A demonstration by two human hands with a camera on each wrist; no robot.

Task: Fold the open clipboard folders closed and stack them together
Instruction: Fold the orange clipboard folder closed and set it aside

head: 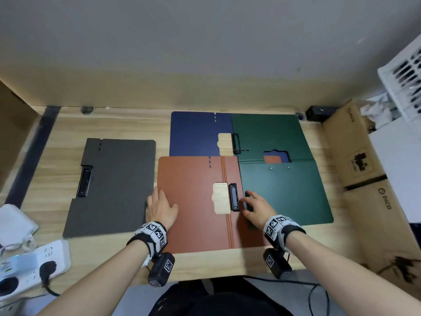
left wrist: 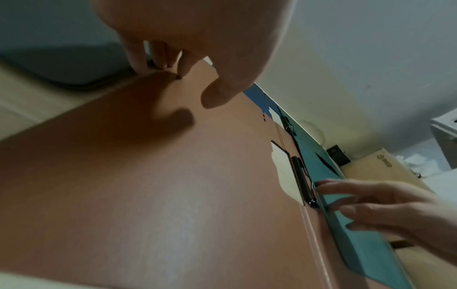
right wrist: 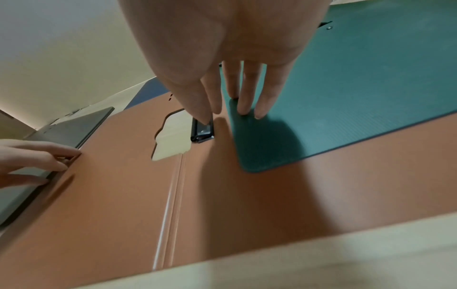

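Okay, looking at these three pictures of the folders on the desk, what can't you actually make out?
- Brown folder: in the head view its right flap lies hidden under the green folder.
- Blue folder: right part covered by the green one.
- Left hand: the left wrist view doesn't settle whether its fingertips hook under the brown edge.
- Box print: too small.

Left hand: palm down, fingers curled over left edge, thumb extended right | Right hand: palm down, fingers straight, pointing far-left, fingertips pressing down | Both forearms: bare, extended forward, wrist-camera bands fitted
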